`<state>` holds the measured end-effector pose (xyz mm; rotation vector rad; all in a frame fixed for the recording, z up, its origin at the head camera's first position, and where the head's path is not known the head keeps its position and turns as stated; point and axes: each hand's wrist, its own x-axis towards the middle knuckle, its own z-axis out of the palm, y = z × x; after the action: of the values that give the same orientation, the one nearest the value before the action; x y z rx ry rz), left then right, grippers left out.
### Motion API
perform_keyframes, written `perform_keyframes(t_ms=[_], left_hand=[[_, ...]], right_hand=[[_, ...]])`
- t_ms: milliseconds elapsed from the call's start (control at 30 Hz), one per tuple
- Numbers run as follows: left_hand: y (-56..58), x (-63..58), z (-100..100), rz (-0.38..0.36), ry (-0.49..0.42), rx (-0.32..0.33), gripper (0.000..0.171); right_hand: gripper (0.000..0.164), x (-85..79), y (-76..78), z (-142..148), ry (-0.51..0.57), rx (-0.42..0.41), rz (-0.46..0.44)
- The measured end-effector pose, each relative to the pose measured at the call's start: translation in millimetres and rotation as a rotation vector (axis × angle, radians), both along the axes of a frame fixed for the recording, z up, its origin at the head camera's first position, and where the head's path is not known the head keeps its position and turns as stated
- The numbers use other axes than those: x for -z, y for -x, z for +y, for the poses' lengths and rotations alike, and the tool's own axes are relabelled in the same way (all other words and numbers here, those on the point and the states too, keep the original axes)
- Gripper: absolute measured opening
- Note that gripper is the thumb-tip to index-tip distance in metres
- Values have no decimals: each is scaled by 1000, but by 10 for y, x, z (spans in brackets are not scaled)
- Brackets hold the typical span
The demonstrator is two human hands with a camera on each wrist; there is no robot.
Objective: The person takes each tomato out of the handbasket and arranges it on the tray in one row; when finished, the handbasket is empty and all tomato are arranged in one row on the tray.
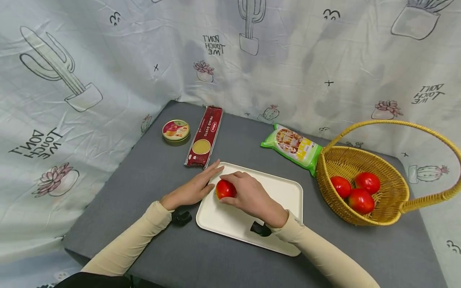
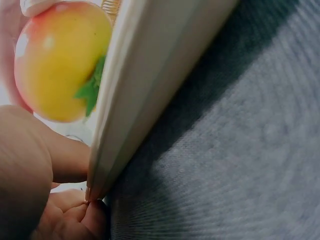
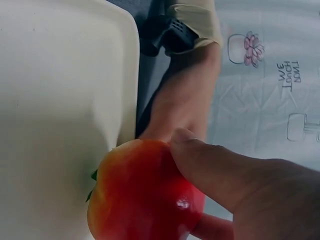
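My right hand grips a tomato, thumb on one side and fingers on the other, over the left part of a cream tray. In the right wrist view the tomato is red, with a yellowish side and green leaf tips. The left wrist view shows its yellow underside and green calyx close to the tray's rim. My left hand rests on the tray's left rim with fingers extended, its thumb touching the rim. Whether the tomato touches the tray floor, I cannot tell.
A yellow wicker basket with a tall handle stands at the right, holding three red tomatoes. A green snack bag leans close to it. Behind the tray lie a red spaghetti pack and a round tin.
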<state>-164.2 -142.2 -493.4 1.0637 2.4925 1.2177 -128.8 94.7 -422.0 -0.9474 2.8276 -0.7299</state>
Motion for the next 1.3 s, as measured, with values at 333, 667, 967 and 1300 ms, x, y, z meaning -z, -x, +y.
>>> perform_keyframes(t_ms=[333, 667, 967, 1300], left_hand=[[30, 16, 0, 45, -11, 4, 60], [31, 9, -1, 15, 15, -3, 60], [26, 13, 4, 16, 6, -1, 60], [34, 45, -3, -9, -1, -12, 60]], right_hand=[[63, 90, -31, -125, -21, 27, 42], [68, 188, -58, -185, -103, 43, 134], [75, 202, -62, -177, -96, 49, 137], [76, -93, -14, 79, 30, 129, 30]])
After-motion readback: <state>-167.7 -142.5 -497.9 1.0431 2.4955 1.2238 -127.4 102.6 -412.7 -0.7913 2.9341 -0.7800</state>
